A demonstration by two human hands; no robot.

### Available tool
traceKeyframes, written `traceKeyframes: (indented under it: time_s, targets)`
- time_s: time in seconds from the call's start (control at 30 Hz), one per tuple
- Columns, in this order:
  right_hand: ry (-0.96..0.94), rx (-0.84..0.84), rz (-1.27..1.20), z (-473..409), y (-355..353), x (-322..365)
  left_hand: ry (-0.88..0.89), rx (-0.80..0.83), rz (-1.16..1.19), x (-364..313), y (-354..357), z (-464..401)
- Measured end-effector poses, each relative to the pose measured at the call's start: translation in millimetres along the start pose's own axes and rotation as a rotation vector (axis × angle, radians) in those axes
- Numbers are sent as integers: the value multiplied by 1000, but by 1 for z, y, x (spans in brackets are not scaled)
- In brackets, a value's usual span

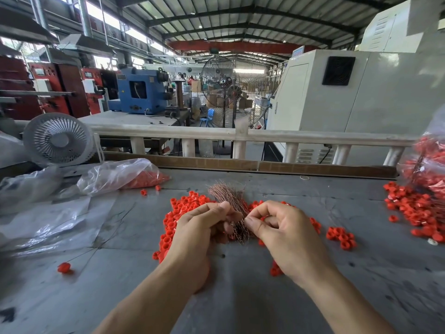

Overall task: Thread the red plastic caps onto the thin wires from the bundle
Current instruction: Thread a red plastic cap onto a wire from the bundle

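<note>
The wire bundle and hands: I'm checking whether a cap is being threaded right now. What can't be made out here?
- Head view: the lower part of the wire bundle is hidden behind the left hand and right hand.
- Whether the right hand's fingers pinch a single wire: too thin to tell.
- Any red cap inside either palm: covered by curled fingers.
- The bag of caps at right: cut off by the frame edge.

Bright red caps (179, 213) lie on the grey surface (240, 297), copper-brown wires (228, 194) at twelve o'clock of them.
</note>
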State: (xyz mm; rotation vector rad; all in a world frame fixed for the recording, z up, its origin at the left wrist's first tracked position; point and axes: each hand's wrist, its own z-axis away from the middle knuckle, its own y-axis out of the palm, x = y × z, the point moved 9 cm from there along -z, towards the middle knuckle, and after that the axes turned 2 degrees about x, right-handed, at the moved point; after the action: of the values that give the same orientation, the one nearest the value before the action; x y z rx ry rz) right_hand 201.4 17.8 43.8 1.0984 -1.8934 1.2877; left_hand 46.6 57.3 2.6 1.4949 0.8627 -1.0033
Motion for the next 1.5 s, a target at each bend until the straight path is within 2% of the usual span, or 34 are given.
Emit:
traceKeyframes:
  time_s: [0.1, 0.23, 0.43, 0.6, 0.7, 0.9, 1.03, 1.13, 1.27, 1.37, 1.5]
  targets:
    - [3, 3, -2, 0, 0, -1, 17, -4, -22, -1, -1, 0]
    - [19, -24, 35, -3, -7, -9, 116, -46, -180, -8, -8, -1]
    - [122, -135, -9, -10, -34, -31, 271, -138, -669, -22, -20, -6]
    - [161, -189, -79, -11, -43, -39, 349, -190, -1297, -29, -17, -2]
    - [182, -180, -82, -12, -40, -43, 360, -181, -1486, -26, -17, -3]
    - [176, -175, -63, -11, -36, -41, 347, -132, -1634, -16, -8, -6]
    - [243, -197, -19, -13, -48, -51, 392, -107, -1596, -14, -4, -5]
    - [315, -140, 126, -13, -50, -63, 453, -77, -1529, -14, 3, -2]
    - [383, -51, 353, -10, -44, -75, 497, 53, -1430, -5, 19, 3]
    - [377, -11, 427, -7, -36, -70, 496, 122, -1386, 1, 26, 6]
    - [369, 27, 627, -3, -23, -66, 499, 128, -1348, -1, 27, 7]
